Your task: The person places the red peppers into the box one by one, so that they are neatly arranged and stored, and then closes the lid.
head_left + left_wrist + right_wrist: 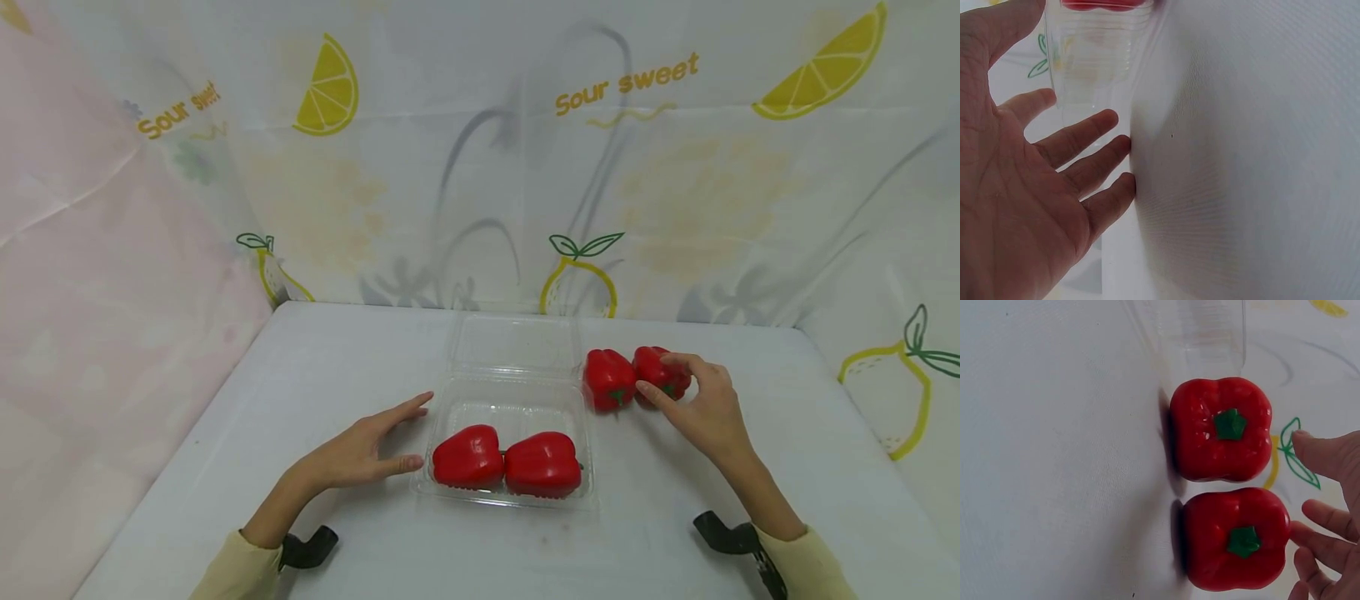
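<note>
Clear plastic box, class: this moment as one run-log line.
open clear plastic box: two red bell peppers inside | left hand: beside box | right hand: at rightmost red bell pepper, contact unclear

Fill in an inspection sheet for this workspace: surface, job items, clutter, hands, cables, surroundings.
Surface: white tabletop, a few small specks.
Job items: clear container, lid open behind it; two red peppers inside; two more red peppers outside, on the tabletop to its right.
Clutter: nothing seen.
Hands: left hand open beside the container; right hand at the rightmost pepper, contact unclear.
Cables: nothing seen; black fittings at both wrists.
Surroundings: lemon-print backdrop behind.
</note>
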`<move>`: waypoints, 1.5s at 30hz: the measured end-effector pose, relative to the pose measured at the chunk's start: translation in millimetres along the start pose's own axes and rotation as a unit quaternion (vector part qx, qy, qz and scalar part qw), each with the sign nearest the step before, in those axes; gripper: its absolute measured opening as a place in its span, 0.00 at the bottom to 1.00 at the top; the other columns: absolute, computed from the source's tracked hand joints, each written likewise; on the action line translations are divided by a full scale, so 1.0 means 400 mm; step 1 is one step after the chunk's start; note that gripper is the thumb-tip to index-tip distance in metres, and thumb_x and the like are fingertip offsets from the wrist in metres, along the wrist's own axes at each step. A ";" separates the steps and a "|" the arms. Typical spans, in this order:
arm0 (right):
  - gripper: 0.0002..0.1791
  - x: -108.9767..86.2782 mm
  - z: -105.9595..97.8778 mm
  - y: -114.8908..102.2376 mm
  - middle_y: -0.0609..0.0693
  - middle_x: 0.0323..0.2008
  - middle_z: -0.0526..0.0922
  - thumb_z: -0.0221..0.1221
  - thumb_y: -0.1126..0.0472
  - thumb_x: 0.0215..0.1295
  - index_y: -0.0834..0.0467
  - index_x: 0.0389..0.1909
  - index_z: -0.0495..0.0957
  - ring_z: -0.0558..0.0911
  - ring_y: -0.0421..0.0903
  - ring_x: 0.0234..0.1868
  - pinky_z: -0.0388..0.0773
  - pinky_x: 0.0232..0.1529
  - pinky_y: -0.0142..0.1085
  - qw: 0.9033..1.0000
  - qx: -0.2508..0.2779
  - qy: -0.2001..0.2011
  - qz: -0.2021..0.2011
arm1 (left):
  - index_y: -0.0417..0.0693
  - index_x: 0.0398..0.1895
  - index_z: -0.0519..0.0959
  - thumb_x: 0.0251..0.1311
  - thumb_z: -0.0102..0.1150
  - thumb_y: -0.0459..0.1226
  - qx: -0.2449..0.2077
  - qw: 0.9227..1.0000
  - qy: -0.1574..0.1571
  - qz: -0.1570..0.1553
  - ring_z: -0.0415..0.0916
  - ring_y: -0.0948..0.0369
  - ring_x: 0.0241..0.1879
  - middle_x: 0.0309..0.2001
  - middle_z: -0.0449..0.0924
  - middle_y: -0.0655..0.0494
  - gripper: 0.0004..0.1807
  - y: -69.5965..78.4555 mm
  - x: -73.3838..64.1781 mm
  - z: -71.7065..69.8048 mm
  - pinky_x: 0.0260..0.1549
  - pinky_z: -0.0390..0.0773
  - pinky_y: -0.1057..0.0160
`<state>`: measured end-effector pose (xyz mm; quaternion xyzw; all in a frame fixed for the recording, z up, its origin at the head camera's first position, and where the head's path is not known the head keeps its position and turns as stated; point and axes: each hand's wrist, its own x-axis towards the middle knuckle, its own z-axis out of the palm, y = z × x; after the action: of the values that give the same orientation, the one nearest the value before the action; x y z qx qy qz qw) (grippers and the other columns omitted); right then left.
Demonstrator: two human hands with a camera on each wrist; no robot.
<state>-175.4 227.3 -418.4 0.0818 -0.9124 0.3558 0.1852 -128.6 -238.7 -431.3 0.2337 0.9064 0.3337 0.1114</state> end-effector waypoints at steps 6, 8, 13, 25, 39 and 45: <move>0.29 0.002 0.000 0.002 0.63 0.48 0.78 0.72 0.55 0.56 0.64 0.54 0.75 0.69 0.61 0.51 0.73 0.37 0.50 1.000 -0.006 -0.004 0.017 | 0.62 0.78 0.55 0.58 0.61 0.60 -0.002 1.000 0.000 0.001 0.65 0.56 0.67 0.67 0.69 0.57 0.46 0.000 0.000 0.000 0.59 0.67 0.37; 0.29 0.003 0.000 0.002 0.63 0.47 0.78 0.72 0.56 0.56 0.65 0.54 0.75 0.69 0.61 0.51 0.74 0.36 0.49 1.000 -0.008 -0.003 0.017 | 0.62 0.78 0.55 0.58 0.61 0.60 -0.002 1.000 -0.001 0.001 0.65 0.56 0.67 0.67 0.69 0.57 0.46 0.001 0.001 0.000 0.59 0.67 0.37; 0.28 0.004 0.001 0.007 0.63 0.46 0.78 0.72 0.58 0.55 0.66 0.53 0.75 0.68 0.62 0.50 0.73 0.34 0.47 1.000 -0.016 0.003 0.013 | 0.62 0.78 0.54 0.58 0.61 0.60 0.001 1.000 -0.002 0.002 0.64 0.56 0.68 0.67 0.69 0.57 0.47 0.002 0.003 -0.002 0.59 0.67 0.37; 0.25 0.009 0.004 0.020 0.66 0.50 0.78 0.73 0.58 0.54 0.65 0.50 0.77 0.67 0.65 0.53 0.75 0.37 0.56 0.999 -0.029 0.014 0.018 | 0.62 0.78 0.54 0.58 0.61 0.60 0.001 1.000 -0.003 -0.001 0.64 0.55 0.68 0.68 0.69 0.57 0.47 0.003 0.004 0.000 0.59 0.68 0.37; 0.23 0.004 0.005 0.030 0.66 0.47 0.80 0.74 0.63 0.51 0.65 0.47 0.77 0.69 0.65 0.52 0.75 0.38 0.58 0.999 -0.035 0.037 0.002 | 0.62 0.78 0.55 0.58 0.61 0.60 0.001 1.000 -0.001 -0.005 0.64 0.55 0.68 0.68 0.68 0.57 0.47 0.003 0.001 0.002 0.58 0.68 0.37; 0.24 0.002 -0.005 0.030 0.67 0.47 0.80 0.73 0.63 0.52 0.66 0.49 0.77 0.68 0.66 0.53 0.75 0.37 0.58 0.999 -0.032 0.028 0.003 | 0.61 0.78 0.55 0.58 0.61 0.60 0.000 1.000 -0.002 -0.007 0.65 0.55 0.68 0.68 0.69 0.56 0.47 0.006 0.001 0.000 0.58 0.68 0.37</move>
<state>-179.0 237.5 -424.2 0.0631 -0.9178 0.3295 0.2124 -128.2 -237.2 -429.7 0.2279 0.9079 0.3321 0.1156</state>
